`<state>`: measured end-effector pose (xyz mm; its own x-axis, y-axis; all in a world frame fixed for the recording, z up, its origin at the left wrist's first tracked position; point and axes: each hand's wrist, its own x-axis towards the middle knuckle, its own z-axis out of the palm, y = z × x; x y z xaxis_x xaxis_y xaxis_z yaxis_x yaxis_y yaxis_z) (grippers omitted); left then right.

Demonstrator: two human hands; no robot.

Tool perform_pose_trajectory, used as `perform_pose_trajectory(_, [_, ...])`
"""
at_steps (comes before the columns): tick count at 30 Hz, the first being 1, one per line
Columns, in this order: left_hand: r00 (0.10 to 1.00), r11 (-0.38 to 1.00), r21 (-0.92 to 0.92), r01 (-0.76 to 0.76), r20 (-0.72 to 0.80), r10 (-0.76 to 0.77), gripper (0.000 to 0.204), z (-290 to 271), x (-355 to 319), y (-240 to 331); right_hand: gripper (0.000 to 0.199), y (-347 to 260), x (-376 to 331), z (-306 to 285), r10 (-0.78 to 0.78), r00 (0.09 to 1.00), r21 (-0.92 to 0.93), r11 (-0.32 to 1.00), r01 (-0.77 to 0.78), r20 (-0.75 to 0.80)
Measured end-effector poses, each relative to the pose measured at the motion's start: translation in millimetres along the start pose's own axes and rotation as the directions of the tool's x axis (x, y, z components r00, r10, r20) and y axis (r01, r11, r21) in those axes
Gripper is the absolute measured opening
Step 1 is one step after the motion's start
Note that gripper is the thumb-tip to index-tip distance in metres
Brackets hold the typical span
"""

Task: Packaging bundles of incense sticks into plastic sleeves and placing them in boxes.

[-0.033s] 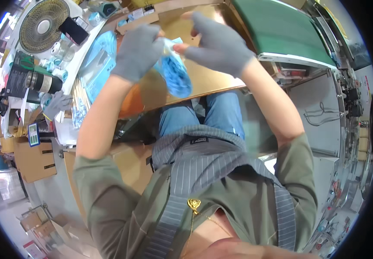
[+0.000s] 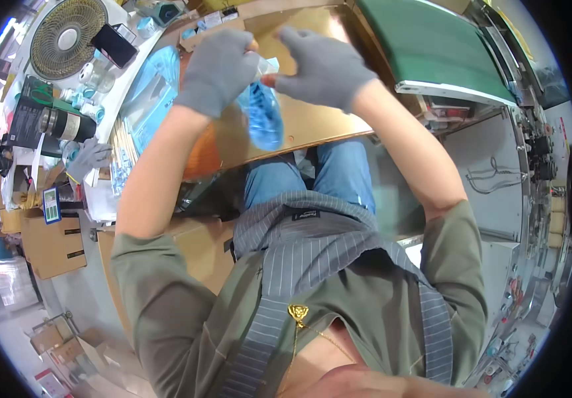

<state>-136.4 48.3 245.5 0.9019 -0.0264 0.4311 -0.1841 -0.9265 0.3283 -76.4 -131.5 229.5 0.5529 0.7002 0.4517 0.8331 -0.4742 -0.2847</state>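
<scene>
A clear plastic bag of something blue (image 2: 265, 119) hangs above the tan work surface (image 2: 319, 123). My left hand (image 2: 218, 71), in a grey glove with bare fingertips, is closed at the bag's gathered, whitish top. Beside it, on the right, my right hand (image 2: 326, 69) wears a matching glove. Its thumb and fingers are spread apart, and the thumb tip lies at or very close to the top of the bag. Whether the thumb touches the plastic I cannot tell. What the blue contents are does not show clearly.
Blue plastic bags (image 2: 157, 99) and thin sticks (image 2: 121, 151) lie left of my left arm. Farther left are a fan (image 2: 67, 40), a phone (image 2: 114, 46), a black flask (image 2: 67, 126) and a spare grey glove (image 2: 90, 158). A green-topped surface (image 2: 438, 50) stands at the right.
The bag has swung slightly left and hangs straighter. My right hand has shifted a little left, with its fingers still apart. The left hand keeps its hold at the bag's top.
</scene>
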Motion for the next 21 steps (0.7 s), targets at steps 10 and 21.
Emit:
perform_pose_trajectory(10, [0.983, 0.955, 0.286, -0.073, 0.181, 0.021, 0.022, -18.3, 13.8, -55.1, 0.035, 13.3, 91.7, -1.5, 0.089, 0.982, -0.038, 0.996, -0.084, 0.168])
perform_pose_trajectory(21, [0.986, 0.970, 0.241, 0.037, 0.148, -0.074, 0.028, -49.4, 33.4, -29.9, 0.079, -61.5, 45.9, 3.6, -0.030, 0.966, 0.240, 0.970, -0.034, 0.258])
